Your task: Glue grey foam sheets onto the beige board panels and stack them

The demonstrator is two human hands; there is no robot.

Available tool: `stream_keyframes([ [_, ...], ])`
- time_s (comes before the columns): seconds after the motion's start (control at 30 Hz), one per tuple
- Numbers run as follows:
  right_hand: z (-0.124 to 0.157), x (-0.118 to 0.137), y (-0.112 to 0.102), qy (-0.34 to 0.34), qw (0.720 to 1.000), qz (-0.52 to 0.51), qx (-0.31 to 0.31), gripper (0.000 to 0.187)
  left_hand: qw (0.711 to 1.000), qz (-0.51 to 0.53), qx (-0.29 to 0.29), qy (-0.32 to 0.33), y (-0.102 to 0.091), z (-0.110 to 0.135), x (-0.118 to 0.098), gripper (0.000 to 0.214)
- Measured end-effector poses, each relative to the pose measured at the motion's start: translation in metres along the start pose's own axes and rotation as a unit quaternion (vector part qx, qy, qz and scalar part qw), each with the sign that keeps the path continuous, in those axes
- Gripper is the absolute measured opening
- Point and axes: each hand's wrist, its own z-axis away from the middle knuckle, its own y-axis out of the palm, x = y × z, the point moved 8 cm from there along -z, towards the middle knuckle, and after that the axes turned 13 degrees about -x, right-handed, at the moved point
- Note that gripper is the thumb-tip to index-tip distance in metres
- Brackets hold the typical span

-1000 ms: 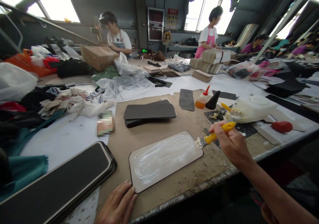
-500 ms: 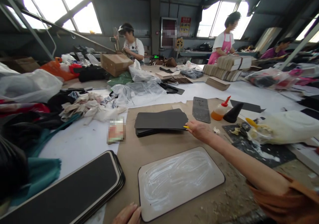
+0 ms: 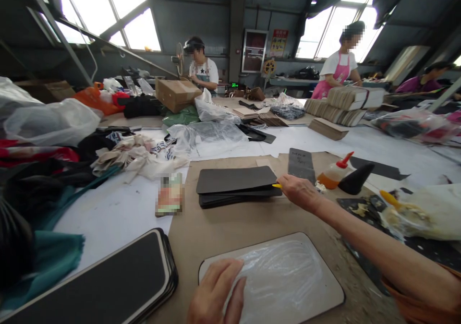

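My left hand lies flat with fingers stretched on the near left corner of a pale rounded board smeared with white glue. My right hand reaches across to a stack of dark grey sheets and lifts the top sheet's right edge. A yellow brush handle pokes out between that hand's fingers. All of this rests on a brown cardboard mat.
A stack of black rounded boards lies at near left. An orange glue bottle, a black cone and a plastic bag of glue sit right. Cloth heaps crowd the left. Two people work at far tables.
My right hand carried the yellow brush from the glued board's right end to the dark sheet stack. My left hand slid from the table edge onto the glued board.
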Motion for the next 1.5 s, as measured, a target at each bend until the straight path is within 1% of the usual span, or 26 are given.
stream_keyframes([
  [0.07,-0.002,0.001,0.0,-0.005,1.0,-0.01,0.015,0.019,0.996,0.04,0.023,-0.073,0.026,-0.019,0.009,0.018],
  [0.1,-0.002,0.002,0.0,-0.01,1.0,-0.013,0.02,0.019,0.99,0.056,0.037,-0.125,0.041,-0.026,0.017,0.014],
  [0.13,-0.002,0.003,0.0,-0.015,0.999,-0.014,0.025,0.019,0.984,0.065,0.045,-0.162,0.054,-0.031,0.023,0.012],
  [0.17,-0.002,0.004,0.001,-0.021,0.999,-0.013,0.028,0.018,0.982,0.06,0.046,-0.176,0.066,-0.037,0.028,0.011],
  [0.2,-0.002,0.005,0.0,-0.027,0.999,-0.012,0.028,0.017,0.985,0.042,0.046,-0.162,0.076,-0.044,0.031,0.011],
  [0.23,-0.002,0.006,0.0,-0.033,0.999,-0.01,0.025,0.016,0.992,0.012,0.047,-0.12,0.084,-0.051,0.03,0.012],
  [0.3,-0.004,0.007,-0.004,-0.043,0.999,-0.006,0.007,0.012,0.996,-0.063,0.058,-0.004,0.101,-0.063,0.026,0.015],
  [0.33,-0.006,0.006,-0.007,-0.047,0.999,-0.003,-0.006,0.011,0.992,-0.094,0.067,0.046,0.11,-0.068,0.025,0.017],
  [0.37,-0.008,0.005,-0.01,-0.049,0.999,0.001,-0.021,0.01,0.987,-0.118,0.076,0.081,0.119,-0.072,0.027,0.019],
  [0.4,-0.01,0.003,-0.013,-0.051,0.998,0.005,-0.034,0.009,0.982,-0.134,0.083,0.102,0.127,-0.076,0.03,0.022],
  [0.47,-0.014,-0.001,-0.019,-0.055,0.997,0.013,-0.056,0.008,0.978,-0.153,0.089,0.112,0.14,-0.084,0.039,0.025],
  [0.53,-0.016,-0.006,-0.022,-0.059,0.995,0.024,-0.072,0.008,0.974,-0.17,0.093,0.12,0.15,-0.09,0.047,0.021],
  [0.6,-0.016,-0.013,-0.024,-0.057,0.994,0.039,-0.082,0.009,0.971,-0.179,0.093,0.129,0.155,-0.094,0.051,0.015],
  [0.67,-0.014,-0.022,-0.023,-0.043,0.994,0.059,-0.083,0.011,0.97,-0.179,0.083,0.142,0.15,-0.099,0.052,0.015],
  [0.73,-0.012,-0.03,-0.018,-0.026,0.994,0.078,-0.074,0.016,0.97,-0.176,0.058,0.156,0.136,-0.104,0.051,0.016],
  [0.8,-0.009,-0.034,-0.011,-0.016,0.995,0.084,-0.054,0.019,0.97,-0.174,0.024,0.168,0.115,-0.109,0.048,0.019],
  [0.87,-0.007,-0.032,-0.004,-0.018,0.997,0.072,-0.029,0.022,0.967,-0.171,-0.031,0.187,0.088,-0.114,0.043,0.02],
  [0.97,-0.004,-0.028,0.002,-0.002,1.0,0.026,0.007,0.022,0.955,-0.173,-0.107,0.213,0.05,-0.116,0.032,0.022],
  [1.0,-0.004,-0.027,-0.001,0.02,1.0,0.001,0.011,0.021,0.953,-0.176,-0.116,0.217,0.042,-0.116,0.028,0.023],
  [1.07,-0.003,-0.028,-0.015,0.084,0.993,-0.079,-0.003,0.022,0.954,-0.176,-0.114,0.213,0.032,-0.114,0.024,0.024],
  [1.1,-0.001,-0.028,-0.025,0.121,0.983,-0.135,-0.017,0.026,0.956,-0.173,-0.113,0.207,0.028,-0.112,0.022,0.025],
  [1.17,0.004,-0.023,-0.048,0.186,0.947,-0.258,-0.038,0.035,0.962,-0.16,-0.117,0.189,0.023,-0.108,0.017,0.025],
  [1.27,0.014,0.002,-0.079,0.231,0.886,-0.402,-0.032,0.042,0.971,-0.129,-0.125,0.156,0.019,-0.1,0.006,0.025],
  [1.33,0.017,0.026,-0.096,0.228,0.855,-0.465,-0.019,0.041,0.977,-0.097,-0.133,0.135,0.018,-0.096,-0.008,0.024],
  [1.4,0.017,0.047,-0.109,0.216,0.832,-0.51,-0.017,0.034,0.983,-0.053,-0.143,0.101,0.014,-0.095,-0.021,0.021],
  [1.5,0.016,0.068,-0.125,0.193,0.818,-0.542,-0.03,0.026,0.99,0.027,-0.139,0.007,0.008,-0.098,-0.032,0.017],
])
